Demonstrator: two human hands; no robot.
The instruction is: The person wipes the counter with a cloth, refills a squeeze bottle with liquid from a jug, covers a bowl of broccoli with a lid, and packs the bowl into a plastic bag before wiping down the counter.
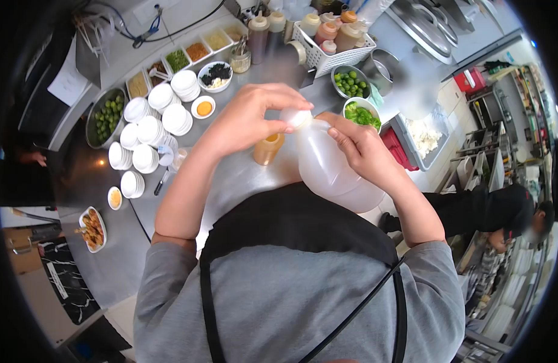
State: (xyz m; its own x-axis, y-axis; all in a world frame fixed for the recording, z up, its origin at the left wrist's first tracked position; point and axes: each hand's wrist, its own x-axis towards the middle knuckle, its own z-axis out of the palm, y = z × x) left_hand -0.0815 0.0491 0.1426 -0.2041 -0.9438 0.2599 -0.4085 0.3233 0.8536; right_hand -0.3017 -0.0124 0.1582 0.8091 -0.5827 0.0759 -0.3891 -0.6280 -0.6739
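A large translucent plastic jug point(336, 172), looking nearly empty, is tilted in front of my apron with its neck toward the upper left. My right hand point(364, 145) is closed round the jug near its neck. With thumb and fingers, my left hand point(255, 115) pinches the white cap point(295, 117) at the jug's mouth. Just below the cap, an open squeeze bottle point(268, 150) of amber liquid stands on the steel counter point(246, 181).
Stacked white cups point(150, 130) and a bowl of green limes point(105, 115) stand at left. A white basket point(336, 55) of sauce bottles is at the back. To the right are bowls of limes point(350, 81) and chopped greens point(361, 114). A person point(491, 212) bends at far right.
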